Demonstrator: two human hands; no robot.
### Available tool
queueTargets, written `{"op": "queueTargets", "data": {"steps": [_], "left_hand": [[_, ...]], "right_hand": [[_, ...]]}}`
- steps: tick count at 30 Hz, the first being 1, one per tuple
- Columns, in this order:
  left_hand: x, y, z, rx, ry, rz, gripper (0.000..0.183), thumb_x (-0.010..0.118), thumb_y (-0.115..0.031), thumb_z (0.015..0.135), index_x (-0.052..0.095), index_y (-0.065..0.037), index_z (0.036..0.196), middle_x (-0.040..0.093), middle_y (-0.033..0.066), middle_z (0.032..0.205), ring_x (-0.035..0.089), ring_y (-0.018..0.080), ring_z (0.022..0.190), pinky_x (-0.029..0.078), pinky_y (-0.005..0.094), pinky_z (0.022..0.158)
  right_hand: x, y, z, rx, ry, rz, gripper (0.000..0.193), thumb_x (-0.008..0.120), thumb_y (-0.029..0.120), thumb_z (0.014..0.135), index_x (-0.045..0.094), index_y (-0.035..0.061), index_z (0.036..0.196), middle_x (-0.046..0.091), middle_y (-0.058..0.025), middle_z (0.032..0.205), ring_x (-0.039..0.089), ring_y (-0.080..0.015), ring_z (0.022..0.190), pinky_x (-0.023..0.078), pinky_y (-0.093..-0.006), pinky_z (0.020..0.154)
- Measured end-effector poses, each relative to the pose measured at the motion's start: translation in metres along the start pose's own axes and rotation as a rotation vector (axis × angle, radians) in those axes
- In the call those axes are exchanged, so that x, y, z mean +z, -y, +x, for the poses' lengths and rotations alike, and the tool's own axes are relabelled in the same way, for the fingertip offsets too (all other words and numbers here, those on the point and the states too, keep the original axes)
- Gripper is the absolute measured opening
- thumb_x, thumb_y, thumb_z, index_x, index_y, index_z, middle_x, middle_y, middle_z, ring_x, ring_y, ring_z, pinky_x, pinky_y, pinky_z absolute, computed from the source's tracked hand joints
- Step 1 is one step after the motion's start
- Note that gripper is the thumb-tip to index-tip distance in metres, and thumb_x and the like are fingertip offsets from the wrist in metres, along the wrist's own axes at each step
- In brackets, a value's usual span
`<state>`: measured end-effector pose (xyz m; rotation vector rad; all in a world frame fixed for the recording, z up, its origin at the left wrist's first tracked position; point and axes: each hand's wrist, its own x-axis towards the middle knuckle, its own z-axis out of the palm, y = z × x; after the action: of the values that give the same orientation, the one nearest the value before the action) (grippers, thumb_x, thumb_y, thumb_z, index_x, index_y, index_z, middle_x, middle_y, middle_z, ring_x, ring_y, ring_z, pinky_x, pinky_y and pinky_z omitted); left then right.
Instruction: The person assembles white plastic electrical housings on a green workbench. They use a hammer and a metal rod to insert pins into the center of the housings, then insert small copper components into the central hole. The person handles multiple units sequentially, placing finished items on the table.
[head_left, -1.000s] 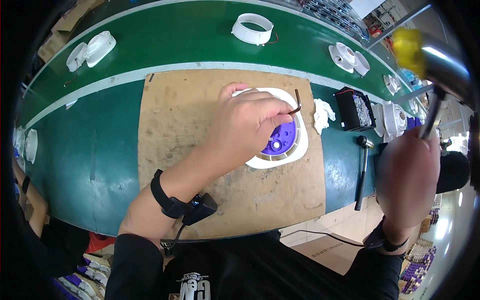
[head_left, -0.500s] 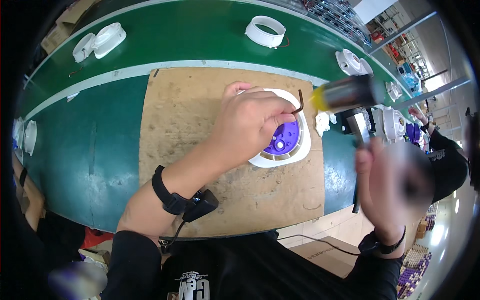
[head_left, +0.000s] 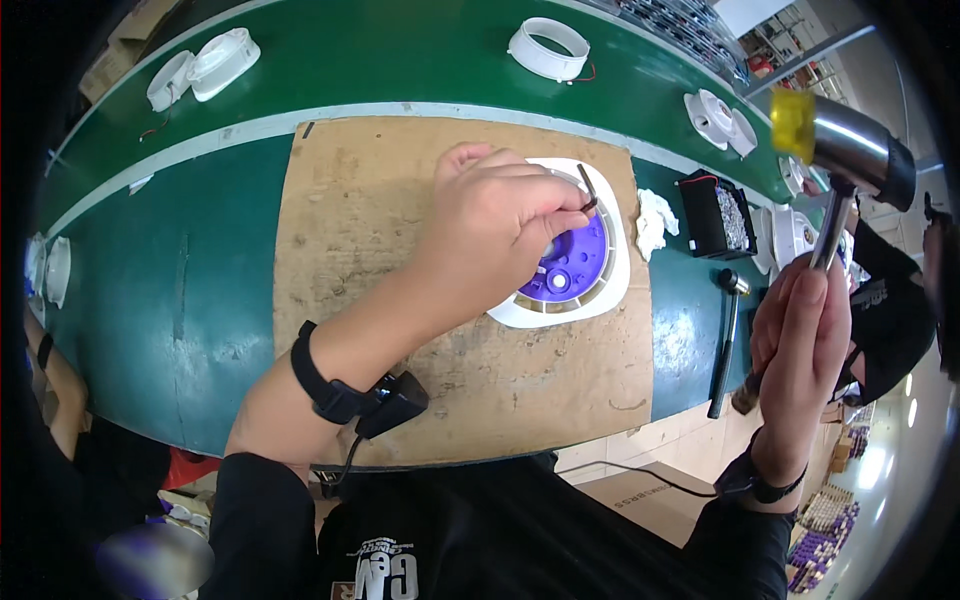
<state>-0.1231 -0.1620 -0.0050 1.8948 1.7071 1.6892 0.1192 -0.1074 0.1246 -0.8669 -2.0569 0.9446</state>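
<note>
A white rounded-square housing (head_left: 612,250) with a purple round insert (head_left: 570,270) lies on a brown cardboard sheet (head_left: 365,250). Over its left part reaches my left hand (head_left: 485,220), thumb and fingers pinching a dark hex key (head_left: 587,180) whose bent end sticks up past the fingertips. The hand hides much of the housing and the key's lower end. At the right, my right hand (head_left: 800,335) grips a mallet (head_left: 850,145) by its handle. The mallet is raised well above the bench, its yellow face pointing left and its metal and black head to the right.
Right of the cardboard lie a crumpled white tissue (head_left: 655,222), a black box of small metal parts (head_left: 718,215) and a second hammer (head_left: 727,340). White rings and housings (head_left: 550,50) stand on the green far bench. A co-worker (head_left: 890,310) sits close on the right.
My right hand has lifted the mallet up and to the right, away from the housing. My left hand keeps its pinch on the hex key, which now leans the other way.
</note>
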Motion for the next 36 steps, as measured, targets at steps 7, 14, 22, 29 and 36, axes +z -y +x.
{"op": "queueTargets", "data": {"steps": [7,14,22,29,36], "left_hand": [[-0.035,-0.028,0.017,-0.132,-0.069,-0.535,0.012,0.062,-0.001,0.095,0.067,0.001,0.106,0.07,0.009,0.103,0.066,0.0147,0.095,0.052,0.0274,0.089],[-0.063,0.002,0.03,-0.184,-0.211,-0.487,0.019,0.061,-0.011,0.099,0.067,0.001,0.112,0.07,0.0083,0.101,0.064,0.0144,0.093,0.05,0.0281,0.089],[-0.072,0.019,0.03,-0.311,-0.234,-0.692,0.024,0.059,-0.017,0.1,0.065,0.0,0.116,0.068,0.0059,0.1,0.06,0.013,0.092,0.047,0.0288,0.088],[-0.082,0.024,0.027,-0.363,-0.314,-0.83,0.025,0.063,-0.018,0.098,0.066,0.002,0.112,0.069,0.0087,0.099,0.061,0.0145,0.089,0.048,0.0299,0.088],[-0.086,0.023,0.027,-0.349,-0.331,-0.795,0.025,0.064,-0.018,0.097,0.066,0.003,0.111,0.069,0.0089,0.098,0.061,0.0146,0.088,0.048,0.0298,0.087]], "right_hand": [[-0.012,-0.123,0.02,0.215,-0.039,-0.343,0.027,0.058,0.025,0.101,0.055,0.004,0.085,0.041,0.005,0.066,0.037,-0.0036,0.061,0.03,-0.0248,0.051],[0.001,-0.215,0.024,0.106,-0.074,-0.783,0.024,0.061,0.023,0.096,0.058,-0.0008,0.095,0.062,-0.0204,0.081,0.06,-0.0384,0.073,0.045,-0.045,0.065],[0.01,-0.225,0.027,-0.01,-0.1,-0.815,0.017,0.065,0.014,0.09,0.061,-0.0014,0.095,0.062,-0.0209,0.092,0.06,-0.0395,0.085,0.047,-0.0459,0.072],[0.044,-0.133,0.029,-0.118,-0.055,-0.456,0.01,0.064,0.007,0.091,0.065,-0.002,0.096,0.062,-0.014,0.092,0.062,-0.0271,0.086,0.048,-0.0336,0.079],[0.068,-0.08,0.042,-0.311,0.041,-0.301,0.006,0.062,0.003,0.09,0.065,-0.0011,0.094,0.062,-0.0124,0.087,0.061,-0.0235,0.082,0.046,-0.0309,0.074]]}}
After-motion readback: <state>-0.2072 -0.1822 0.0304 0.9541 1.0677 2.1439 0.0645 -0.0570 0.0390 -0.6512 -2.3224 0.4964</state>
